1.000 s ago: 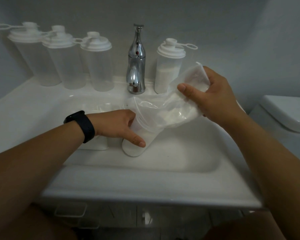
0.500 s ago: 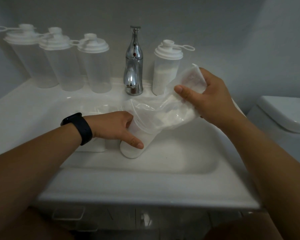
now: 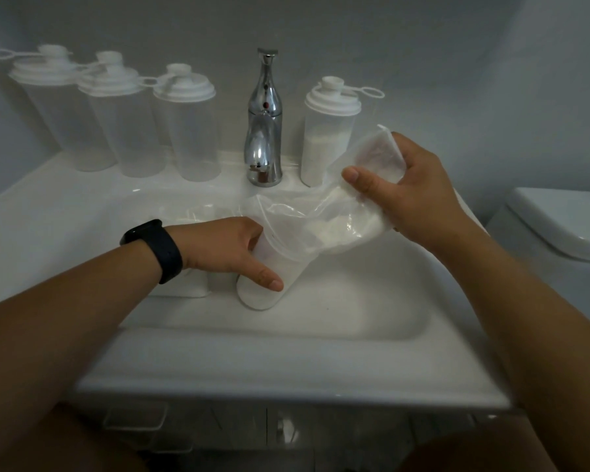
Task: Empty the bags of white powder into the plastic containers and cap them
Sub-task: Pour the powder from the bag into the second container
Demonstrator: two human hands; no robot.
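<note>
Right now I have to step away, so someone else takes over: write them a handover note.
Left hand grips the open container standing in the sink.
Right hand holds the bag tilted, mouth over the container; powder remains in the bag.
Done: one capped container with powder right of the tap.
Left: finish this pour and cap it. Three capped empty containers stand left of the tap; more bags seem to lie behind the left hand, unclear.

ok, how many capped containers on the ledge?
4. Three empty ones left of the faucet. One with powder right of it. More may be hidden behind the left arm.
</note>
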